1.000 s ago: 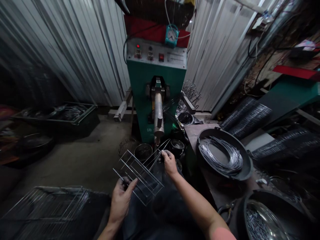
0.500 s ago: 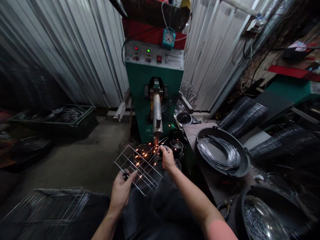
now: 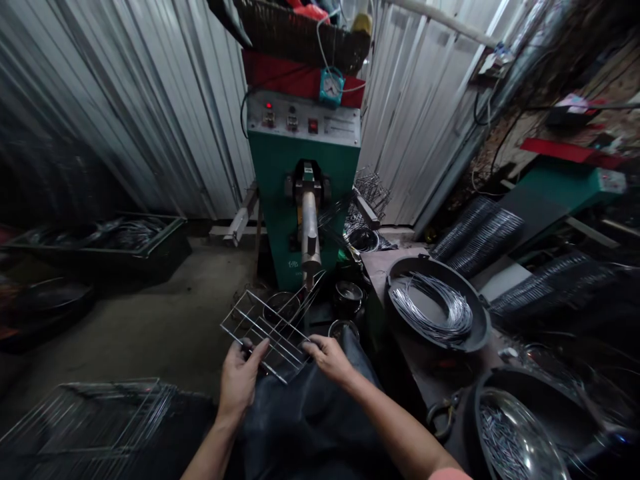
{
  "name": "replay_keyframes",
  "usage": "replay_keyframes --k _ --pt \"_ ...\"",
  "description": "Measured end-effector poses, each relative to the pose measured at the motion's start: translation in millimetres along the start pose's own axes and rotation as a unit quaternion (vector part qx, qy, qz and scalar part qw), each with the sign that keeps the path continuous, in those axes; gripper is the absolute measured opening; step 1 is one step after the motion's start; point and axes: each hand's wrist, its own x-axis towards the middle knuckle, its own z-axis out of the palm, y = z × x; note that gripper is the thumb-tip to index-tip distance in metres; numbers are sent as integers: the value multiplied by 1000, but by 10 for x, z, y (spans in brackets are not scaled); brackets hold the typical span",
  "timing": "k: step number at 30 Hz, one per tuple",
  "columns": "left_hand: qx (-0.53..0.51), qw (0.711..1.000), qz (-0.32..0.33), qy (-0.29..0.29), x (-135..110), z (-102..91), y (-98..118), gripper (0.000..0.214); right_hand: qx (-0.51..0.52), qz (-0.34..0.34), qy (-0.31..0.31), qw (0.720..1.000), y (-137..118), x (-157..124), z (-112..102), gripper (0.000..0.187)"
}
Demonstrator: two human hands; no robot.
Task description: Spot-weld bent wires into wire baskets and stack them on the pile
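Note:
A wire rack [image 3: 261, 327] made of crossed thin metal rods is held tilted over my lap. My left hand [image 3: 237, 377] is closed on its near left edge, thumb on top. At the right edge, my right hand [image 3: 330, 357] pinches the rack, its fingertips partly hidden. The rack's far corner reaches just below the round metal arm [image 3: 311, 230] of a green spot welding machine [image 3: 273, 173]. One red lamp glows on the machine's panel. A dark apron [image 3: 310, 413] lies beneath the rack.
On the bench at right, a black pan [image 3: 393, 303] holds coiled wire [image 3: 457, 307]. Nearer, a metal bowl [image 3: 530, 433] holds short wire pieces. Stacked wire racks [image 3: 100, 413] stand lower left. A green-edged tray [image 3: 160, 243] sits on the floor. Small round containers [image 3: 347, 297] stand below the machine.
The sparks under the machine's arm are gone and the green lamp is off. My right hand has moved from the rack's far corner down to its near right edge.

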Motion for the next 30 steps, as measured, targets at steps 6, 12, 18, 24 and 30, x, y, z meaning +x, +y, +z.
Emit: replay_keyframes --k 6,12,18,24,30 --pt "-24 999 -25 5 12 38 108 48 9 -10 23 1000 -48 111 36 33" --pt "-47 996 -72 -17 122 26 107 53 33 -12 37 999 -58 141 105 29" --pt "-81 979 -168 -85 94 -105 92 51 132 6 0 991 -240 79 150 33" --pt "104 978 159 -85 -595 -827 -282 45 256 54 -12 965 -611 -50 133 38" --pt "479 620 563 -264 -733 -1130 -863 44 329 116 -55 936 -886 -113 270 33"
